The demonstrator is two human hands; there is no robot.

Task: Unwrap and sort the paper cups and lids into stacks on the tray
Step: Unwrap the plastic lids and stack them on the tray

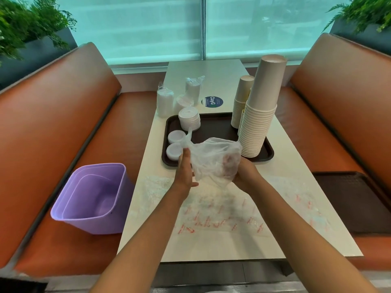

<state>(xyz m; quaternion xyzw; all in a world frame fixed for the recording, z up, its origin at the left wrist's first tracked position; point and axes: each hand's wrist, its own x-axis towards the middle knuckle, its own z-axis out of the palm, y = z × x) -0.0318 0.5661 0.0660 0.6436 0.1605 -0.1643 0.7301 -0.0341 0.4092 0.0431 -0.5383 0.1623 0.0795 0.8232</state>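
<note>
Above the tabletop's (pixel 211 246) near half, the left hand (pixel 184 168) and right hand (pixel 246 176) grip an emptied-looking wrapper (pixel 213 158). On the tray (pixel 213 125) beyond stand cups (pixel 259 115) and lids (pixel 189 119); wrapped lids (pixel 165 101) wait behind. Likely next: bin (pixel 93 197) it, unwrap those.

Left hand (pixel 184 172) and right hand (pixel 246 176) — fingers curled, gripping

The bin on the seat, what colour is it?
Light purple; the bin shows clearly in the head view.
</note>
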